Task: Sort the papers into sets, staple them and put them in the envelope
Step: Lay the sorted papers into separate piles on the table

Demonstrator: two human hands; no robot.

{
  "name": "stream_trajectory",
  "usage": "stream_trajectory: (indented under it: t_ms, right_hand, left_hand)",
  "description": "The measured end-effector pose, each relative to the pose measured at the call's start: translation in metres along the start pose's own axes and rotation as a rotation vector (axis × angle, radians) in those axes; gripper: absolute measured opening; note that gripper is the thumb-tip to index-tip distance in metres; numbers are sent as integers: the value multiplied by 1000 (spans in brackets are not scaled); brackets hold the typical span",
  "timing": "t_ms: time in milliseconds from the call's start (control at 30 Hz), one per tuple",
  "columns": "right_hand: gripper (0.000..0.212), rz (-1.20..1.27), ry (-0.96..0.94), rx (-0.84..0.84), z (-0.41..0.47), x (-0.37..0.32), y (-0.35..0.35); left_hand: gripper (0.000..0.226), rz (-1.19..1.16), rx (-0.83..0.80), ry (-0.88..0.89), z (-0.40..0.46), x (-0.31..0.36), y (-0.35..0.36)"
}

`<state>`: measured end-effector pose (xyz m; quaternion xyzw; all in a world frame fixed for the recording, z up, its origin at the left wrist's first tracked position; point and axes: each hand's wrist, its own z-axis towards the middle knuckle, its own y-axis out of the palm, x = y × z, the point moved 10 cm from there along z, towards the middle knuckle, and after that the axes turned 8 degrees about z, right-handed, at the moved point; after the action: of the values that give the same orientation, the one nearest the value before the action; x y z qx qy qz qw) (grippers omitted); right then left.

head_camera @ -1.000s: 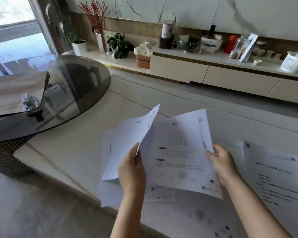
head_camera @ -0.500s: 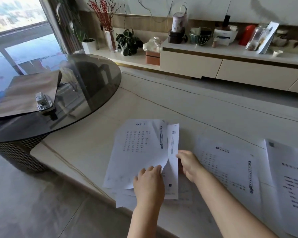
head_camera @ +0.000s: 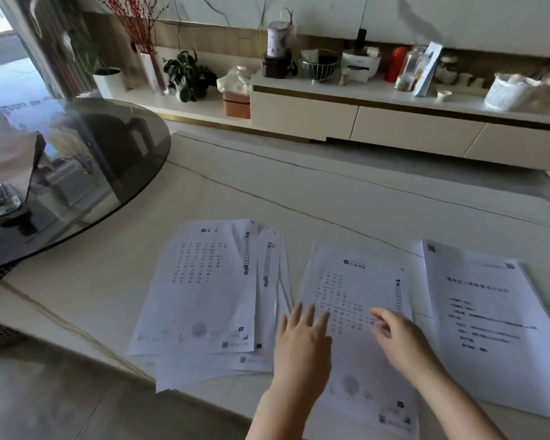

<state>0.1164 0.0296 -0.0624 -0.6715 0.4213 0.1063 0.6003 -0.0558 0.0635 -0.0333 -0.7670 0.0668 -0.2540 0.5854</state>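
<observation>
The left hand [head_camera: 302,341] lies with its fingers straight and spread, fingertips over the left edge of the middle white printed sheet [head_camera: 356,315], holding nothing. The right hand [head_camera: 400,341] hovers over the same sheet with fingers loosely bent and relaxed, also holding nothing; whether its fingertips touch the paper I cannot tell.

That middle sheet lies flat on the pale marble-look tabletop [head_camera: 299,198], printed with a small round mark and short heading at the top, a grid of small characters below, and a narrow vertical strip along its right edge. The writing is too blurred to read.

Just left of it is a loose fanned pile of white printed sheets [head_camera: 204,290], its top page in the same layout, with several edges showing beneath it and lower corners reaching past the table's near edge. To the right lies a white sheet with lines of text [head_camera: 486,312], a larger heading across its upper part and a small square code in the top corner, none of it legible.

At far left a round dark glass table [head_camera: 108,173] overlaps the pale top. On it lie a brown paper envelope [head_camera: 7,157] and, at its near edge, a small silver stapler [head_camera: 0,198]. Beyond, a long low cream cabinet [head_camera: 394,122] holds jars, a bowl, a red bottle and potted plants.
</observation>
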Motion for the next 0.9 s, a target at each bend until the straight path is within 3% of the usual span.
stream_trajectory:
  t_ms: [133,300,500,633,700,767,833,900]
  right_hand:
    - [49,-319,22,178,-8,36,-19]
    - [56,-504,-65,228,-7,36,-10]
    - [70,-230,-153,265,0,37,-23]
    - [57,225,8,357,-2,48,-53]
    - [37,389,80,336,-2,55,-55]
    - [10,361,76,311,-4,53,-55]
    - [32,310,71,326,-6,54,-56]
    - [35,309,59,360,-7,54,-63]
  left_hand:
    - [64,109,-168,69,1,23,38]
    - [71,214,-222,40,4,23,56]
    - [73,243,-193,-10,13,29,53]
    - [72,217,-164,-6,14,32,53]
    - [72,227,-124,-5,14,35,50]
    - [68,216,-33,-11,16,35,39]
    - [59,153,-16,12,16,40,36]
    - [51,55,46,35,16,41,31]
